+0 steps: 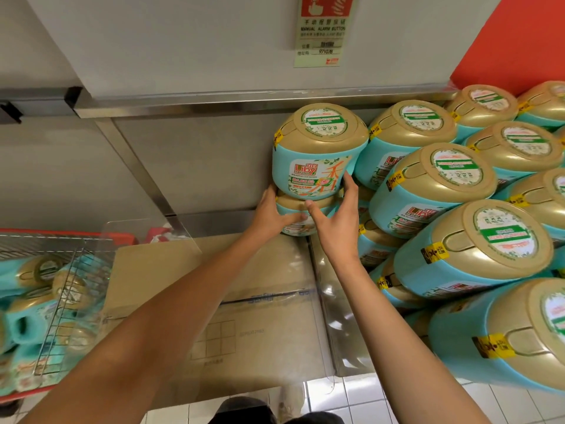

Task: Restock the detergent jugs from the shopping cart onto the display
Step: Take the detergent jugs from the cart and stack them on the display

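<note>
A teal detergent jug with a gold lid (318,151) stands on top of another jug (298,223) at the left end of the display stack (458,209). My left hand (273,209) lies against the left side where the two jugs meet, thumb across the lower one. My right hand (334,212) presses the right side with fingers spread and fairly straight, fingertips on the top jug's lower edge. The shopping cart (61,240) at the left edge holds several more jugs (46,301).
Cardboard boxes (214,286) sit under my arms between cart and display, with a clear plastic panel (330,316) beside the stack. A steel-trimmed wall (183,166) rises behind, and an alarm sign (324,29) hangs above. White floor tiles (367,399) show below.
</note>
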Tool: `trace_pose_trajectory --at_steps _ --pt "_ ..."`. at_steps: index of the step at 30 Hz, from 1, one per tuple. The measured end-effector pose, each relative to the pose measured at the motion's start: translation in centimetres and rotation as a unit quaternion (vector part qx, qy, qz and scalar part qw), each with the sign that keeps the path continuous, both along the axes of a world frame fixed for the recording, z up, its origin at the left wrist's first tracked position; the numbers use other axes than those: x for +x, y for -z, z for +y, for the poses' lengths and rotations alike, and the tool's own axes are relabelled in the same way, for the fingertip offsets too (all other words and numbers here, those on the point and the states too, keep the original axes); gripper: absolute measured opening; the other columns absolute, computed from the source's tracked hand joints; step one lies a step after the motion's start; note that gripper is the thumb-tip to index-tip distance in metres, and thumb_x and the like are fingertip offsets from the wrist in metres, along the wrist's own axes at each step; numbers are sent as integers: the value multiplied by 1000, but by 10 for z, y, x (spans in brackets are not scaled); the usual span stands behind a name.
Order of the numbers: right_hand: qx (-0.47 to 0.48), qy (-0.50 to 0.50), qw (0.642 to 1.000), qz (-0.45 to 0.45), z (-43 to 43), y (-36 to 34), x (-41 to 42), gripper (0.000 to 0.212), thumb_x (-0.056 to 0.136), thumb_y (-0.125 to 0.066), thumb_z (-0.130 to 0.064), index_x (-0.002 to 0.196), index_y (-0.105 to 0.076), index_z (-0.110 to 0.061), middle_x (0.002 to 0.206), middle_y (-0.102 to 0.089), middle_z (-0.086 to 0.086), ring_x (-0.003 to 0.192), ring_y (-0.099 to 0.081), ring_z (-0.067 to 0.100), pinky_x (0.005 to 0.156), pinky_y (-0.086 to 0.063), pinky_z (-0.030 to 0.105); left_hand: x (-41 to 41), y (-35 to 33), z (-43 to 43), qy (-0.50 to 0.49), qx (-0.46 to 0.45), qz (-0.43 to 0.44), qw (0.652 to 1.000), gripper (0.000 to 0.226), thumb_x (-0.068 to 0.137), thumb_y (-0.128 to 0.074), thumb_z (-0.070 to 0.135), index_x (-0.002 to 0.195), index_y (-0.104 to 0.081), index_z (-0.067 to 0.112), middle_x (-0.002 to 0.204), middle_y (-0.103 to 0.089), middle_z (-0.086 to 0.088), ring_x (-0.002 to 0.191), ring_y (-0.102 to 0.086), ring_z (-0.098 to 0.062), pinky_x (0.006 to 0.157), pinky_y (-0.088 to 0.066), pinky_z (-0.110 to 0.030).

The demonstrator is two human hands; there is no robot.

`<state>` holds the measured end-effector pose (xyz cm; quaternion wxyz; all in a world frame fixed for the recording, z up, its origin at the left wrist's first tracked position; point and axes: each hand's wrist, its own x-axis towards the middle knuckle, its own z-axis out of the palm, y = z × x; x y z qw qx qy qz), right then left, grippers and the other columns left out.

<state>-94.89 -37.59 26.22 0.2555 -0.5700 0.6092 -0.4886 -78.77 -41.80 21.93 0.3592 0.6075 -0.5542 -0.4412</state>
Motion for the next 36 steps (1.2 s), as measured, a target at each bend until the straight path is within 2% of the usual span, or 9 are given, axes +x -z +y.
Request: trace_pose_trajectory --at_steps 4,9,12,15,21,24,26,30,36 --pt "20 -13 1000 -4 22 13 -5 74 96 -74 -27 157 -34 -15 156 -42 2 147 -41 13 121 -41 40 5 11 22 -27 4 -4 1000 94 85 -87 15 162 -31 16 160 -42 -9 144 -47 -23 118 -44 -45" --pt "31 -38 999 -2 54 31 -5 54 101 -66 -20 150 -44 -12 147 -48 3 139 -47 14 116 -43 46 21 23 75 -84 37 13 996 57 96 -73 5 147 -51 14 147 -54 -13 124 -61 -27 108 -51 -44" --pt "39 -69 997 -22 72 41 3 48 100 -66 -12 145 -49 -13 142 -51 1 134 -51 14 113 -47 45 35 33 122 -112 38 31 993 33 99 -71 11 123 -61 33 132 -64 9 111 -66 -11 96 -55 -24" --pt "61 -128 990 -29 90 53 15 38 100 -65 -12 136 -55 -18 135 -56 -1 127 -56 14 107 -51 46 46 35 167 -142 38 43 988 29 102 -66 15 121 -64 36 125 -65 21 109 -65 1 87 -50 -10" --pt "95 -262 960 -16 122 68 52 23 98 -59 -31 120 -65 -28 120 -62 -5 113 -62 13 92 -55 38 82 31 247 -223 16 80 971 21 104 -65 15 126 -67 15 118 -71 10 104 -66 3 90 -49 -14" --pt "119 -323 939 -14 146 69 83 16 99 -59 -31 114 -64 -35 117 -65 -7 110 -64 9 83 -49 18 111 26 296 -274 27 84 958 24 99 -66 31 122 -69 23 111 -74 16 103 -68 0 88 -50 -17" --pt "138 -364 921 -11 167 67 108 15 99 -59 -32 113 -65 -35 117 -65 -9 109 -63 3 80 -45 9 134 24 334 -317 34 85 944 22 98 -64 28 120 -69 25 114 -73 14 109 -69 -11 94 -55 -32" --pt "179 -430 885 -7 210 61 165 15 103 -61 -18 114 -67 -27 120 -68 -10 107 -63 0 78 -45 12 177 20 414 -392 5 97 915 25 95 -60 20 120 -66 21 116 -73 1 109 -70 -33 92 -56 -48" --pt "202 -517 831 7 284 60 245 15 106 -59 -13 117 -67 -19 118 -70 -14 103 -66 1 82 -50 13 244 21 532 -466 25 97 879 21 103 -58 21 120 -67 28 113 -74 7 101 -73 -20 86 -61 -41"
